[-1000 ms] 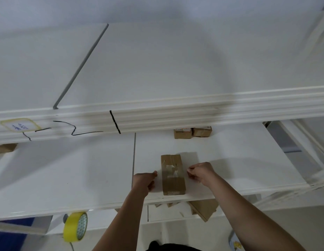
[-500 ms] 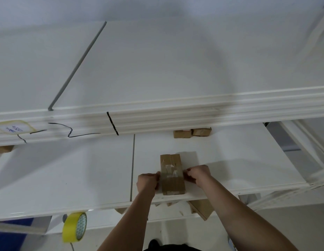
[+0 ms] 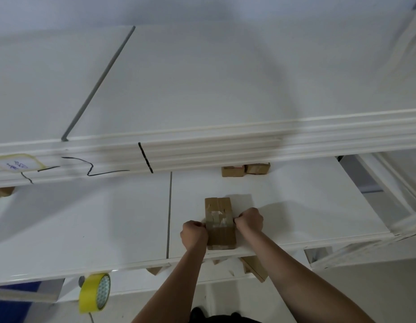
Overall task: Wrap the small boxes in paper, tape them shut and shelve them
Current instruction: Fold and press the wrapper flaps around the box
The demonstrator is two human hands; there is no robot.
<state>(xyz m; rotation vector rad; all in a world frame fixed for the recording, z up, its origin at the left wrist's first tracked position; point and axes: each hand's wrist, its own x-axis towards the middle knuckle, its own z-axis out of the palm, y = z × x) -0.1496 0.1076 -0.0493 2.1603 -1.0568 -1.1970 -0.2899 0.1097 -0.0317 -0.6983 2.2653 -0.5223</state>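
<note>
Both hands are curled up tight against the wrapped box [image 3: 219,223]: the left hand [image 3: 193,234] is pressed to its left side, the right hand [image 3: 249,220] to its right, so it's gripped between them. That brown taped box is sat near the front edge of the white shelf [image 3: 295,206]. Two more small boxes [image 3: 245,170] are parked further back, and a yellow tape roll [image 3: 95,292] is seen below the shelf edge.

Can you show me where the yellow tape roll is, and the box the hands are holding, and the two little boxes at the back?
yellow tape roll [image 3: 94,293], head view, outer yellow band.
wrapped box [image 3: 219,223], head view, taped top.
two small boxes [image 3: 232,171], head view, left box's front.
</note>
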